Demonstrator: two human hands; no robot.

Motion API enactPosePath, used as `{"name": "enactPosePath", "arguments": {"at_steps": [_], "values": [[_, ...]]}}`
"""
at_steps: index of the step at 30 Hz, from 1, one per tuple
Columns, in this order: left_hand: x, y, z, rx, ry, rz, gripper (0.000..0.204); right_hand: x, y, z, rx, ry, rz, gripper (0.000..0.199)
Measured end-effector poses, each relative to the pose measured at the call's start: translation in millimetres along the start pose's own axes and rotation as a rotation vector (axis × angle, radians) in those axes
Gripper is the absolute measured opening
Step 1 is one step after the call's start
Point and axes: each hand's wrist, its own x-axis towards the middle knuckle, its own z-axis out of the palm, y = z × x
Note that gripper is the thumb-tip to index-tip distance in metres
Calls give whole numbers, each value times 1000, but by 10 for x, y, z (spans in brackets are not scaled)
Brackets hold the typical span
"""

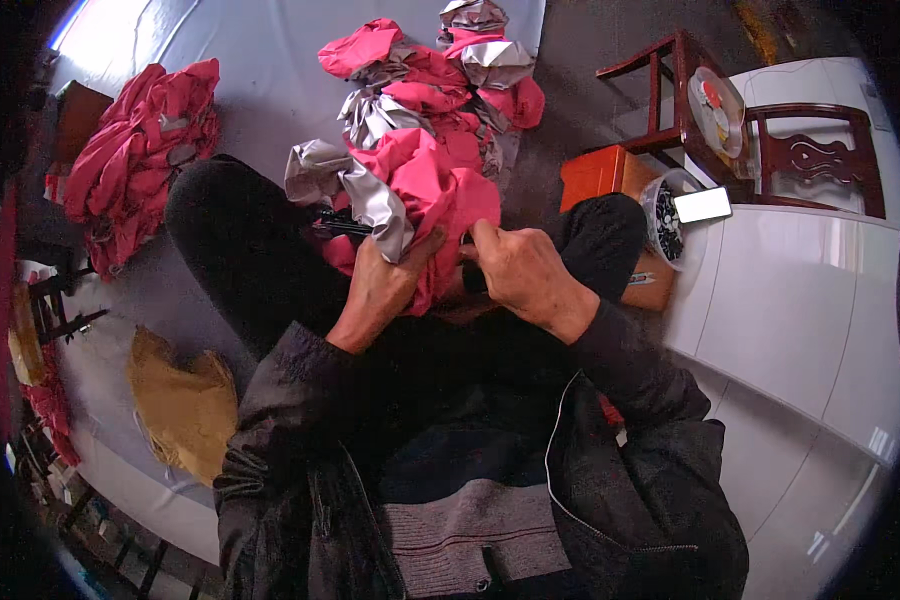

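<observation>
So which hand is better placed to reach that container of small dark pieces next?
Probably the right hand: it pinches the pink and silver fabric on the side where the container sits by the right knee. The left hand grips the fabric bundle, farther away.

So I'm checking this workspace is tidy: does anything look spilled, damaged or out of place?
Nothing looks spilled or damaged. Both hands, left hand and right hand, grip the pink and silver fabric piece on the lap; more lies heaped on the grey sheet.

left hand [382, 285] grips pink-and-silver fabric [425, 190] | right hand [515, 268] pinches its edge | lap
</observation>
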Motion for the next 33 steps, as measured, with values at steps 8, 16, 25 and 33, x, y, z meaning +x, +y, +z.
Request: {"name": "enactPosePath", "arguments": {"at_steps": [8, 16, 25, 33], "values": [[-44, 121, -12, 84, 3, -2, 31, -26, -30, 96, 124, -1, 134, 21], [-72, 36, -3, 212, 6, 162, 35, 81, -129, -135, 753, -245, 615, 23], [-37, 73, 4, 203, -79, 18, 28, -112, 98, 56, 302, -2, 175, 17], [-65, 71, 77, 13, -101, 81, 30, -82, -17, -120, 1, -53, 59, 15]]}}
